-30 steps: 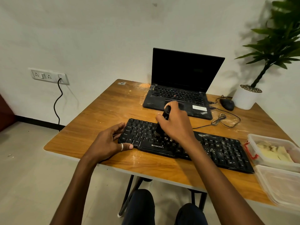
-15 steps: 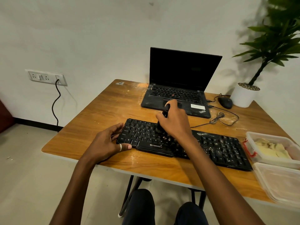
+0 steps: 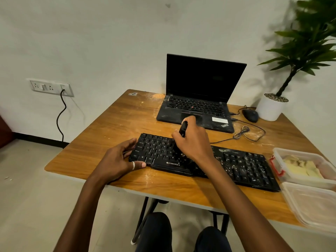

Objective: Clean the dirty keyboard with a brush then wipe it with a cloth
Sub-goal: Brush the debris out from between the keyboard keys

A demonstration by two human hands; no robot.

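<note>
A black keyboard (image 3: 245, 166) lies across the wooden table (image 3: 109, 128), its right half speckled with pale crumbs. My right hand (image 3: 194, 142) grips a black brush (image 3: 183, 129) over the keyboard's middle; the bristle end is down among the keys, mostly hidden by my fingers. My left hand (image 3: 116, 160) holds the keyboard's left end, thumb on the front edge and fingers along the side. A cloth is not in sight.
An open black laptop (image 3: 200, 106) stands behind the keyboard, dusty. A mouse (image 3: 251, 115) with its coiled cable and a white plant pot (image 3: 271, 108) sit at the back right. Two clear plastic containers (image 3: 305, 171) occupy the right edge. My knees show under the table.
My right hand with the brush has shifted slightly across the middle keys. My left hand keeps its hold on the keyboard's left end. The camera view moved a little.
</note>
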